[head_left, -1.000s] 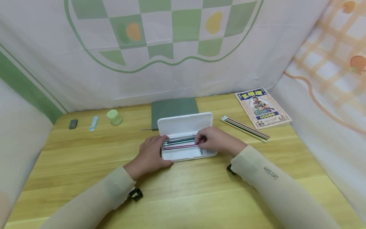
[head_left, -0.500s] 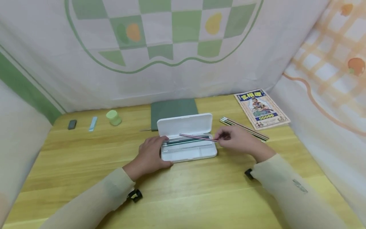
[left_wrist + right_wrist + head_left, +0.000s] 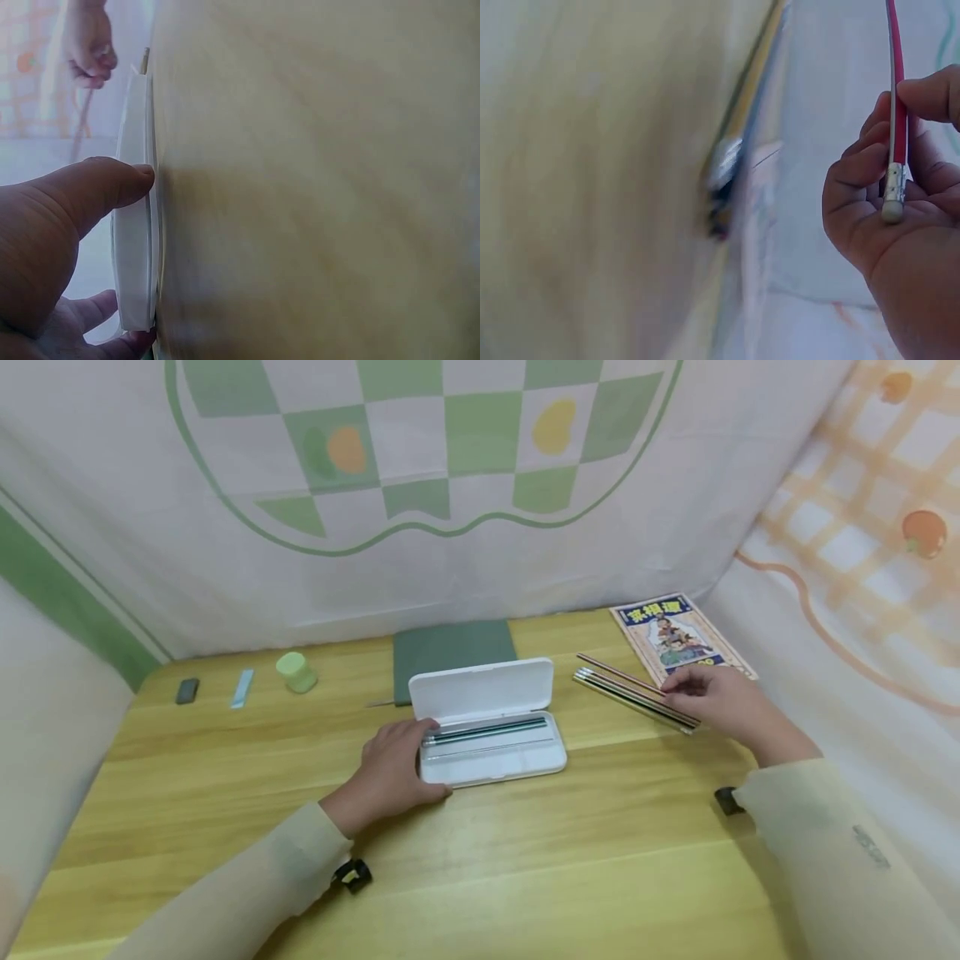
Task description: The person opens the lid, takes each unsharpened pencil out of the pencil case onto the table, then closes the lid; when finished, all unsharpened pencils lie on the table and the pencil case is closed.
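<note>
In the head view, a white pencil case [image 3: 491,772] stands with its lid raised, and dark green pencils [image 3: 487,731] lie in its back compartment. My left hand [image 3: 390,768] grips the case's left end. The left wrist view shows its thumb [image 3: 112,187] against the front wall, with other fingers around the end. My right hand [image 3: 712,702] pinches a red-and-white striped pencil [image 3: 898,124] by its eraser end. That pencil is over the back of a small bundle of striped pencils [image 3: 630,697] on the table, roughly parallel to it.
A comic-style book [image 3: 675,635] lies at the back right, partly behind my right hand. A dark green notebook [image 3: 450,647] lies behind the case. To the left are a pale green cup-like object [image 3: 296,672], a light blue strip [image 3: 242,688] and a dark eraser-like block [image 3: 187,691].
My right hand has lifted the red striped pencil out of the case and carried it right, to above the pencil bundle. My left hand has stayed on the case.
</note>
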Demonstrator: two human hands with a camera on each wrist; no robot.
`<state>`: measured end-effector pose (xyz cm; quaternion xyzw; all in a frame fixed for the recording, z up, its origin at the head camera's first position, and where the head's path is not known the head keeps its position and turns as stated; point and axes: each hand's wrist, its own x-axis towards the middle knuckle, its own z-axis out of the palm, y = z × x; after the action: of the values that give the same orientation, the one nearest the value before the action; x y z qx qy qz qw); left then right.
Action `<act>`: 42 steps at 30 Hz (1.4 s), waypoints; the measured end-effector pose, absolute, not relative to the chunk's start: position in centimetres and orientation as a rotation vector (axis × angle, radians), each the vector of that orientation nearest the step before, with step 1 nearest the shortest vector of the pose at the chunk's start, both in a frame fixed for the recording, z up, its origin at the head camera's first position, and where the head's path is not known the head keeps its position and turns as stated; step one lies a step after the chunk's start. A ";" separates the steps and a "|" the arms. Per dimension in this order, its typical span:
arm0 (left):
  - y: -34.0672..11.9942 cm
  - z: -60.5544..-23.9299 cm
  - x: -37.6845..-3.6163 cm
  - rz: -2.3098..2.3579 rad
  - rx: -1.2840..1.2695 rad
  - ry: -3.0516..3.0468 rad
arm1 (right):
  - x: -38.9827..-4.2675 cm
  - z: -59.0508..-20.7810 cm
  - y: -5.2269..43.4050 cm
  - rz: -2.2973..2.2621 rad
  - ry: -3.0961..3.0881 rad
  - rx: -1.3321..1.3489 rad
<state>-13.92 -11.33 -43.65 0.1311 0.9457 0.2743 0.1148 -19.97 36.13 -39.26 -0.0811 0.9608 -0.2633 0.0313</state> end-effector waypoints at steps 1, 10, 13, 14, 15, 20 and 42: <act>-11.3 -43.7 -13.9 0.806 0.385 2.772 | -20.3 -39.7 36.7 -0.792 2.956 -0.233; -11.3 -43.6 -13.9 0.817 0.382 2.766 | -22.2 -41.1 38.0 -0.722 2.908 -0.214; -11.4 -43.5 -13.9 0.820 0.377 2.761 | -22.7 -41.1 37.9 -0.702 2.901 -0.212; -11.3 -43.5 -13.9 0.822 0.379 2.761 | -22.8 -41.1 37.8 -0.691 2.905 -0.213; -11.3 -43.5 -13.9 0.824 0.381 2.760 | -22.9 -41.1 37.8 -0.678 2.907 -0.219; -11.4 -43.6 -13.9 0.817 0.392 2.765 | -23.0 -41.3 37.5 -0.639 2.909 -0.248; -11.3 -43.4 -13.9 0.824 0.392 2.758 | -23.5 -41.6 36.3 -0.614 2.854 -0.310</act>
<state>-13.88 -11.34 -43.38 0.1342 0.9427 0.2817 0.1180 -23.49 36.27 -41.62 -0.1051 0.9670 -0.2080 0.1026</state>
